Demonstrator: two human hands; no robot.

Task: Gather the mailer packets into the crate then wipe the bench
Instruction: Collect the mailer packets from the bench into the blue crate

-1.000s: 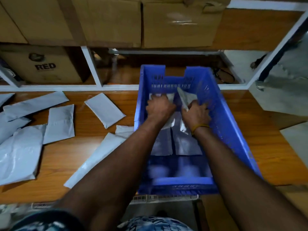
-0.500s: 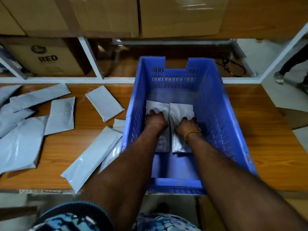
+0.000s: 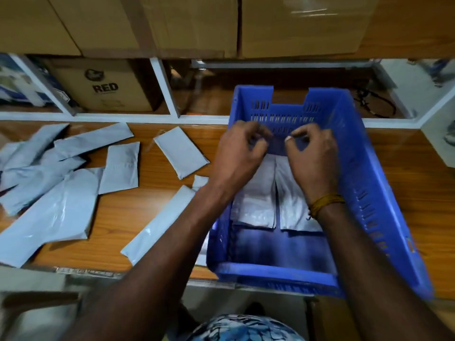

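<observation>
Both hands are hovering over the blue crate (image 3: 364,183), left hand (image 3: 237,153) and right hand (image 3: 312,156) loosely curled, holding nothing. Two mailer packets (image 3: 258,200) are lying inside; others (image 3: 61,207) are lying scattered on the worktop (image 3: 152,207).

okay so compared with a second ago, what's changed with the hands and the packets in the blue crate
Both hands have let go and lifted: the left hand and right hand now hover above the crate, fingers loosely curled, holding nothing. The two packets they were pressing down now lie flat side by side on the crate floor. The loose packets on the bench to the left stayed where they were.
</observation>
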